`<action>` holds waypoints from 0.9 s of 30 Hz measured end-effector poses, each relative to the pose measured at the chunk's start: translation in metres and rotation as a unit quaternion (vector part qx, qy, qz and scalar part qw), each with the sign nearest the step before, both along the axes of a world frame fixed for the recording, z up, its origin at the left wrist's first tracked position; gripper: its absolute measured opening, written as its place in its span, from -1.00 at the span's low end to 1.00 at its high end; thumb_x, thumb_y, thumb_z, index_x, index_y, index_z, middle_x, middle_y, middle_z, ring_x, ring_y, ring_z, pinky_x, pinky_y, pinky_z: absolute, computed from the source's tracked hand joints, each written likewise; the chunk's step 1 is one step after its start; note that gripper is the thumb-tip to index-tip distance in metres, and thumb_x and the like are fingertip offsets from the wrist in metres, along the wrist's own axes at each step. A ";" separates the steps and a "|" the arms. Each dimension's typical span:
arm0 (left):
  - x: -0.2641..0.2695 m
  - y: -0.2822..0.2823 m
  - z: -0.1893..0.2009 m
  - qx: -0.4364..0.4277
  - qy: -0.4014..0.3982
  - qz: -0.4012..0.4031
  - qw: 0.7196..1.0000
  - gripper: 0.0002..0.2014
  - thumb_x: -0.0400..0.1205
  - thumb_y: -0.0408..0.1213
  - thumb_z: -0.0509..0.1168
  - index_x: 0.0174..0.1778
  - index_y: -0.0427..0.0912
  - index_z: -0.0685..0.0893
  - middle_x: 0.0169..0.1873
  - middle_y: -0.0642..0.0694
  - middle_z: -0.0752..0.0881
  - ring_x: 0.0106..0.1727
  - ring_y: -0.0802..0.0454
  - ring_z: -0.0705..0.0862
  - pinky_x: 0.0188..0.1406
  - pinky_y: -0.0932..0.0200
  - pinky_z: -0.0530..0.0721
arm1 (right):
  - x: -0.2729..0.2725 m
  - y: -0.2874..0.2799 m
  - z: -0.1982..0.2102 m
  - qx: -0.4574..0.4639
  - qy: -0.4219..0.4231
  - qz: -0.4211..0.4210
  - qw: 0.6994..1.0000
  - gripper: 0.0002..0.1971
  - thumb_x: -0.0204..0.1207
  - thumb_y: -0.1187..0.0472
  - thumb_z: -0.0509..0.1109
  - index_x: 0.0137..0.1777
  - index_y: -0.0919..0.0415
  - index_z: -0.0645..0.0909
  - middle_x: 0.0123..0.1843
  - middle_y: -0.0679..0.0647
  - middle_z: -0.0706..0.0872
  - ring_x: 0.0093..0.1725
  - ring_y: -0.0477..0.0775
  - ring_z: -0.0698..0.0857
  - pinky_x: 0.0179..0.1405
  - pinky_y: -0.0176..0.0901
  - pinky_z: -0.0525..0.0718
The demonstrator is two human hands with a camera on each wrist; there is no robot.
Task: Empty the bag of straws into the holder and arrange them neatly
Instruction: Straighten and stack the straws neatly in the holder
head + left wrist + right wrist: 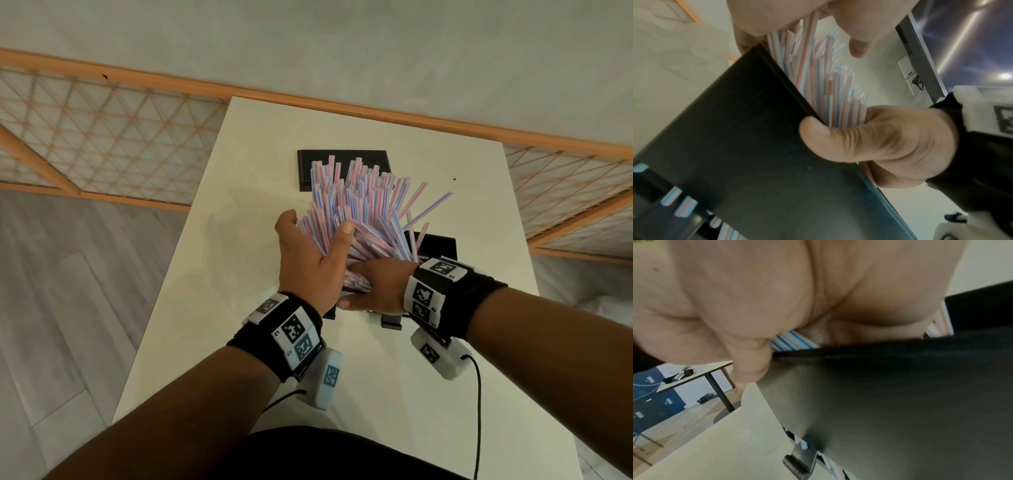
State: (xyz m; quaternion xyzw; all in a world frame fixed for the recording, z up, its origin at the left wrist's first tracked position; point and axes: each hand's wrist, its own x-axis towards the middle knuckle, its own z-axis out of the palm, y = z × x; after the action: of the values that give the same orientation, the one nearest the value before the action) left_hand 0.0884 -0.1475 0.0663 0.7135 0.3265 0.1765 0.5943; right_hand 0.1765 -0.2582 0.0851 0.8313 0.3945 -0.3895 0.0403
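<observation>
A thick fan of pink-and-blue striped straws (359, 205) sticks up and outward from the black holder (440, 246), which is mostly hidden behind my hands on the white table (239, 274). My left hand (305, 253) grips the bundle from the left, thumb across the straws. My right hand (373, 287) lies over the straws' near ends, its fingers hidden. In the left wrist view its thumb (859, 138) presses the outer face of the holder's wall (735, 146) at the rim. Straws (818, 73) rise behind that wall. The right wrist view shows my palm (777, 288) over straws (793, 341) and the holder (900, 402).
A flat black lid (308, 171) lies at the back of the table behind the straws. An orange-framed lattice fence (102, 130) runs past the table's far edge. A black cable (478, 411) hangs from my right wrist. Another table (694, 374) stands farther off.
</observation>
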 end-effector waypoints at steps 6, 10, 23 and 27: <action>0.001 -0.003 -0.001 0.060 0.033 -0.018 0.997 -0.03 0.44 0.55 0.15 0.62 0.01 0.04 0.49 -0.19 0.52 0.47 -0.14 0.56 0.43 -0.20 0.60 | 0.001 0.005 -0.002 0.015 -0.012 -0.033 0.999 -0.59 0.46 -0.36 0.35 -0.16 0.00 0.67 -0.20 0.03 0.79 -0.25 0.01 0.70 -0.09 -0.11 0.68; 0.001 -0.002 0.002 0.093 0.041 -0.021 0.995 -0.03 0.55 0.35 0.25 0.67 -0.20 0.04 0.55 -0.23 0.42 0.54 -0.16 0.45 0.51 -0.19 0.52 | -0.010 0.005 -0.004 0.074 -0.051 -0.054 0.995 -0.54 0.42 -0.32 0.42 0.10 0.02 0.69 -0.10 0.05 0.80 -0.11 0.08 0.74 -0.11 -0.17 0.61; 0.006 0.013 0.000 -0.117 0.031 0.044 0.992 -0.47 0.74 0.09 0.21 0.45 -0.20 0.26 0.19 0.01 0.47 0.17 -0.01 0.52 0.18 0.10 0.47 | -0.023 -0.066 0.008 0.175 -0.098 -0.133 0.971 -0.70 0.35 -0.05 0.56 0.02 0.03 0.67 -0.11 -0.07 0.74 -0.06 0.08 0.71 -0.04 -0.11 0.64; 0.003 0.005 0.001 -0.128 0.037 0.021 0.991 -0.51 0.77 0.05 0.18 0.46 -0.20 0.28 0.13 0.04 0.61 0.06 0.12 0.62 0.13 0.19 0.56 | -0.023 -0.056 -0.005 0.127 -0.069 -0.098 0.985 -0.59 0.38 -0.17 0.48 0.19 -0.06 0.63 0.04 -0.11 0.73 0.07 0.03 0.70 0.09 -0.11 0.66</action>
State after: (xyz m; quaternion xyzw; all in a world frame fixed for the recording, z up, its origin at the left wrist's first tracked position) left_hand 0.0917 -0.1422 0.0672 0.6304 0.3828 0.1189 0.6648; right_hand 0.1538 -0.3145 0.0803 0.8890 0.3539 -0.2802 -0.0774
